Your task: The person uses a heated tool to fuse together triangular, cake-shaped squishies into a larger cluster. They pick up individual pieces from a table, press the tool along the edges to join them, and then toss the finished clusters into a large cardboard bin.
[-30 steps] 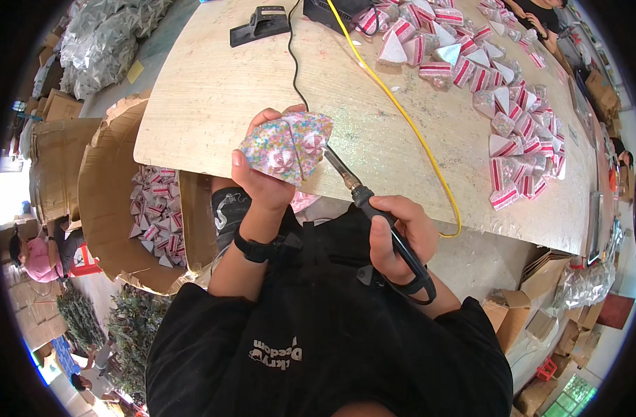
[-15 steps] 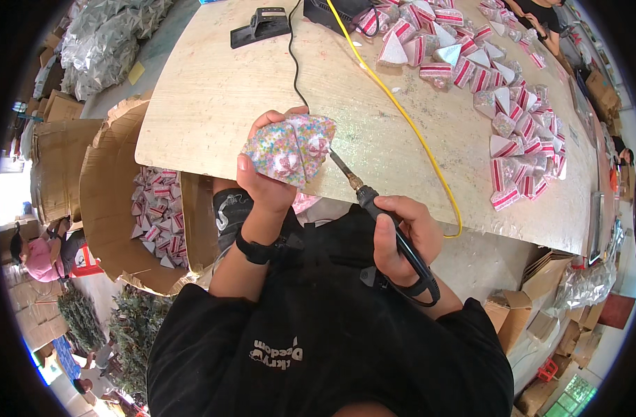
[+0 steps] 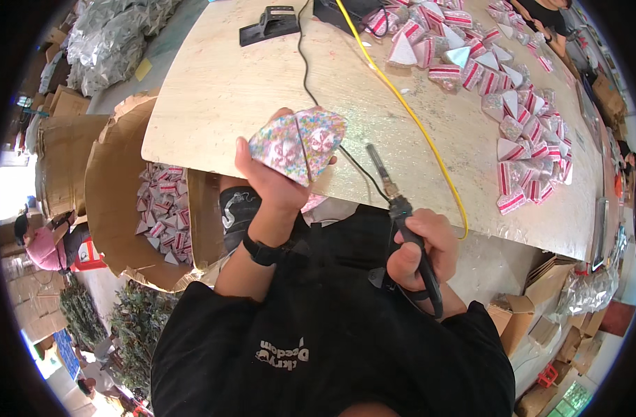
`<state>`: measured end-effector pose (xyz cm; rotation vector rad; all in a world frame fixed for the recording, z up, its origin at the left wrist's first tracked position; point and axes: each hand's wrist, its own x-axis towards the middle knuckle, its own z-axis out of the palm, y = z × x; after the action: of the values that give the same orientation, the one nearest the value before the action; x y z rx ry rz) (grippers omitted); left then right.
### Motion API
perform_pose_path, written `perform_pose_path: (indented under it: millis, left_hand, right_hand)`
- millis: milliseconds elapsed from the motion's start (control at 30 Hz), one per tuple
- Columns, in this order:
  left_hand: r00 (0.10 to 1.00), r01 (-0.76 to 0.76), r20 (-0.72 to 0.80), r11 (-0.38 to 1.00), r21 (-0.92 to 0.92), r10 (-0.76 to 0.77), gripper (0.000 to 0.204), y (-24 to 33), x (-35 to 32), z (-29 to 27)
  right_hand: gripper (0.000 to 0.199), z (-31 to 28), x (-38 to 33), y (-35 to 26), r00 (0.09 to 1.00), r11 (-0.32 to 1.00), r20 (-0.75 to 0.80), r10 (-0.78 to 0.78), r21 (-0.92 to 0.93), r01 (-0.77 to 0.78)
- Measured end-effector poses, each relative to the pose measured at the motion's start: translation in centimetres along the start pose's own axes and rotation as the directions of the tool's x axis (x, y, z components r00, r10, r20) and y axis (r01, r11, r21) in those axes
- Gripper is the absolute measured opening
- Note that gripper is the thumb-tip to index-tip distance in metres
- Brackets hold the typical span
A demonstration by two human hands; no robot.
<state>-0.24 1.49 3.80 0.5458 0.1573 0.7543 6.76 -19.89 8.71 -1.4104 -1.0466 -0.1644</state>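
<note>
My left hand is closed around a pair of toy cake slices, held side by side over the table's near edge. Coloured sprinkles and a whitish-pink swirl cover each top, and a dark narrow gap runs between the two. The fingers beneath them are mostly hidden. In my right hand is a soldering iron with a black handle, a brass-coloured collar and a metal tip. Its tip points up and left, apart from the slices.
Many pink-and-white cake slices lie along the right of the wooden table. More fill a cardboard box at left. A yellow cable and a black cord cross the tabletop. A black stand sits at the back; other people are nearby.
My right hand has drawn the soldering iron down and right, away from the cake slices it was touching or nearly touching. The slices have shifted slightly right and tilted in my left hand.
</note>
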Motion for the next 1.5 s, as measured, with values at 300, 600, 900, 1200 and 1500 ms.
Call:
perform_pose_path:
  millis: [300, 600, 900, 1200, 1500]
  left_hand:
    - [0.975, 0.096, -0.191, 0.989, -0.112, -0.116, 0.084, 0.3, 0.3, 0.8]
    - [0.901, -0.370, -0.100, 0.870, 0.326, 0.421, 0.081, 8.8, -0.9, -4.5]
    - [0.484, 0.270, -0.205, 0.078, 0.960, 0.851, 0.050, 23.9, -6.8, -18.4]
    - [0.580, 0.033, -0.302, 0.348, 0.937, 0.756, 0.062, 13.2, -0.6, -17.3]
    - [0.876, -0.463, 0.459, -0.005, 0.886, 0.151, 0.052, -4.5, 15.9, 3.3]
  right_hand:
    - [0.034, 0.6, -0.2, 0.6, 0.997, 0.999, -0.061, 0.047, 0.030, -0.045]
    - [0.035, 3.4, 1.1, 1.4, 0.979, 0.983, 0.097, 0.177, 0.038, -0.181]
    - [0.035, 5.3, 3.4, 1.9, 0.937, 0.995, 0.341, 0.078, 0.030, -0.094]
    - [0.020, -0.1, 4.4, 4.6, 0.991, 0.987, 0.046, 0.128, -0.100, -0.123]
    - [0.030, -8.1, -0.8, 8.2, 0.945, 0.793, -0.150, 0.290, -0.516, -0.325]
